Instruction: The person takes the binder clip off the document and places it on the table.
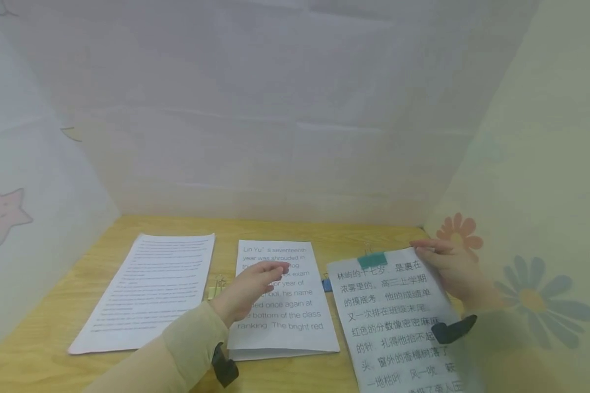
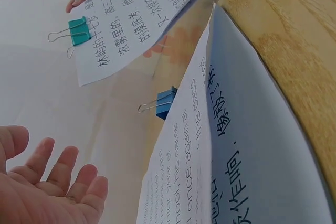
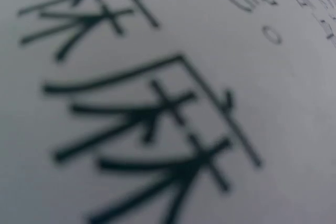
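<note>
My right hand (image 1: 447,267) grips the upper right corner of a clipped stack of paper (image 1: 388,316) printed with large Chinese characters. A green binder clip (image 1: 372,258) sits on its top edge. In the left wrist view that stack is tilted up off the table, green clip (image 2: 80,31) toward the wall. The right wrist view is filled by its printed page (image 3: 294,103); the hand is hidden there. My left hand (image 1: 248,289), fingers loosely extended and holding nothing, hovers over the middle stack of English text (image 1: 285,333). Its palm (image 2: 42,198) shows in the left wrist view.
A third stack of finely printed paper (image 1: 152,295) lies at the left of the wooden table (image 1: 34,349). Beside it is a yellow binder clip (image 1: 213,292). A blue binder clip (image 2: 166,102) stands at the middle stack's right edge. Pale cloth walls (image 1: 285,109) enclose the table.
</note>
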### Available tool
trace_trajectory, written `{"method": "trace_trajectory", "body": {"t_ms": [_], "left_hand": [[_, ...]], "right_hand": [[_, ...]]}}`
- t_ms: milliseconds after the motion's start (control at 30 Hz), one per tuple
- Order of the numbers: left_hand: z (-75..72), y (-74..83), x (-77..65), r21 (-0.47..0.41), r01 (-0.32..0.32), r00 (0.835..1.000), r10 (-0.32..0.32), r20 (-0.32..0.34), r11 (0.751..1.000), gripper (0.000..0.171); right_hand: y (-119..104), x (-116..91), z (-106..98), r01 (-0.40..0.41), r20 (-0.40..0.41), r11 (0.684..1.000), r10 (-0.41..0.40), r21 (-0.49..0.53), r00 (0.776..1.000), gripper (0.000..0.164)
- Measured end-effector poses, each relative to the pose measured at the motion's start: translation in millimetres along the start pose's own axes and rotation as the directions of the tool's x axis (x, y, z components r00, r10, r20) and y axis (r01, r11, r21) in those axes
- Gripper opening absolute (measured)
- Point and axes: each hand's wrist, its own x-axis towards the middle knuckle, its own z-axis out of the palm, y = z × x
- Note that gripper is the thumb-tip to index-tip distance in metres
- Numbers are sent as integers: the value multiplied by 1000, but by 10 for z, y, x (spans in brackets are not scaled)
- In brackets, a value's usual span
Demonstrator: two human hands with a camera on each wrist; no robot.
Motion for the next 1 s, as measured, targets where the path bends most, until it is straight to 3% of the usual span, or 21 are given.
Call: {"method": "trace_trajectory", "body": {"t_ms": [167,367,533,800,1000], "left_hand": [[30,60,1,117,-48,999,46,19,992,35],[147,220,-26,224,-136,987,111,119,965,42],[252,385,-10,311,-184,978,143,150,933,54],[262,525,77,396,-153,983,98,158,905,58],[178,549,168,390,-92,989,38,143,916,56]], "right_hand": [[-52,8,252,37,28,999,-36,-25,999,34],[-94,11,498,48,97,998,-52,36,994,34],[-95,20,713,38,92,994,-47,100,995,35],[-36,-17,1032,2,85,965,-25,261,996,34],[32,-47,1190,27,39,954,-40,299,998,34]]}}
